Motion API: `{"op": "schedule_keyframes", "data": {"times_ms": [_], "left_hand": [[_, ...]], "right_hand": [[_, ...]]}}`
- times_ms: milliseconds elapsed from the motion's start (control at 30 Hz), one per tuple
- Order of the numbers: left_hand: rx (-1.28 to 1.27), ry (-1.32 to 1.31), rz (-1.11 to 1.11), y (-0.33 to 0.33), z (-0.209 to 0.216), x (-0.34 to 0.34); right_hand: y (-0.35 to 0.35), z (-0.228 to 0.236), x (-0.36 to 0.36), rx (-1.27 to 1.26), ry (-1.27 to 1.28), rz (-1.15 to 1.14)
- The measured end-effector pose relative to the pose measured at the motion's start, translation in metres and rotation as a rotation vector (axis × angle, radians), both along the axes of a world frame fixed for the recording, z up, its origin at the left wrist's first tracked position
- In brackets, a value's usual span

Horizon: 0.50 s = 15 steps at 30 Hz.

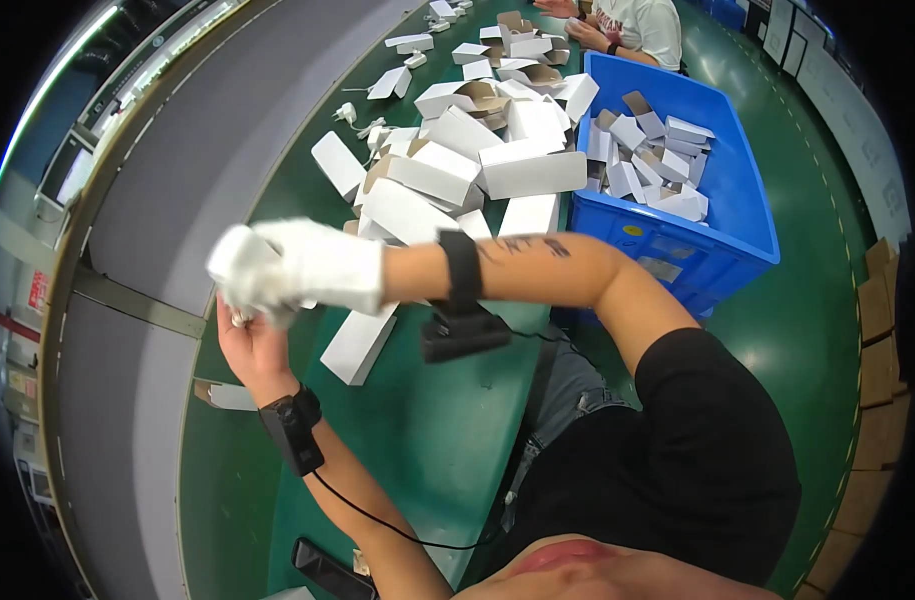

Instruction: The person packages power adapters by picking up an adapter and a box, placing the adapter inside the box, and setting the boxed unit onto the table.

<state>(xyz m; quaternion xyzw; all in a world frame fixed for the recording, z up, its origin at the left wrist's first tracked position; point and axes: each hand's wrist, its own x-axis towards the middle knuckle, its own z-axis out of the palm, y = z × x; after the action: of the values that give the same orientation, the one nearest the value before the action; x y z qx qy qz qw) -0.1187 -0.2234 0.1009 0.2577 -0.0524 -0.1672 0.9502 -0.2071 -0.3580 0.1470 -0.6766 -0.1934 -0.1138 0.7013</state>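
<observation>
My right hand (307, 262), in a white glove, reaches across my front to the left and meets my left hand (252, 345). The glove is blurred, its fingers closed around a pale shape I cannot make out from the white fabric. Bare and with a ring on one finger, my left hand is bent upward just under the glove; its fingertips are partly hidden there. Close below the glove, a long white box (358, 345) lies on the green table (447, 400). Beyond my right forearm, white cardboard boxes (427, 175) are heaped, several with open flaps.
White plug adapters (345, 113) lie left of the heap. A blue crate (667, 225) of small white boxes stands at the right. Another person (637, 30) works at the far end. A black phone (327, 570) lies near me; a white box (227, 396) sits by the left edge.
</observation>
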Motion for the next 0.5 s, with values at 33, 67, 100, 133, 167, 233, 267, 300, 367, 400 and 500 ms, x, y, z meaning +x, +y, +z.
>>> {"op": "schedule_keyframes", "data": {"times_ms": [33,67,100,133,167,233,267,300,367,400,500], "left_hand": [[-0.108,-0.097,-0.215,0.01,-0.009,0.012],[-0.216,-0.191,-0.432,0.02,-0.019,0.022],[-0.331,-0.281,-0.662,0.02,-0.023,0.024],[-0.318,-0.29,-0.657,0.027,-0.02,0.019],[-0.223,-0.301,-0.597,0.022,-0.023,0.013],[-0.024,-0.335,-0.457,0.015,-0.023,-0.003],[-0.023,-0.339,-0.466,0.0,-0.02,-0.019],[0.112,-0.37,-0.286,-0.011,-0.01,-0.043],[0.35,-0.419,0.048,-0.043,-0.002,-0.081],[0.354,-0.423,0.049,-0.048,-0.005,-0.086],[0.436,-0.411,0.035,-0.05,-0.021,-0.093]], "right_hand": [[0.0,-0.007,-0.007,-0.271,0.058,-0.125],[-0.003,-0.017,-0.02,-0.265,0.051,-0.126],[-0.014,-0.03,-0.038,0.049,0.079,-0.008],[-0.017,-0.037,-0.049,0.37,0.098,0.134],[-0.024,-0.044,-0.056,0.372,0.094,0.124],[-0.03,-0.049,-0.064,0.138,-0.047,-0.012],[-0.032,-0.052,-0.067,0.018,-0.113,-0.087],[-0.026,-0.057,-0.063,0.028,-0.12,-0.076],[-0.02,-0.071,-0.06,0.145,-0.175,-0.098],[-0.017,-0.075,-0.059,0.206,-0.204,-0.103],[-0.011,-0.086,-0.054,0.208,-0.16,-0.068]]}}
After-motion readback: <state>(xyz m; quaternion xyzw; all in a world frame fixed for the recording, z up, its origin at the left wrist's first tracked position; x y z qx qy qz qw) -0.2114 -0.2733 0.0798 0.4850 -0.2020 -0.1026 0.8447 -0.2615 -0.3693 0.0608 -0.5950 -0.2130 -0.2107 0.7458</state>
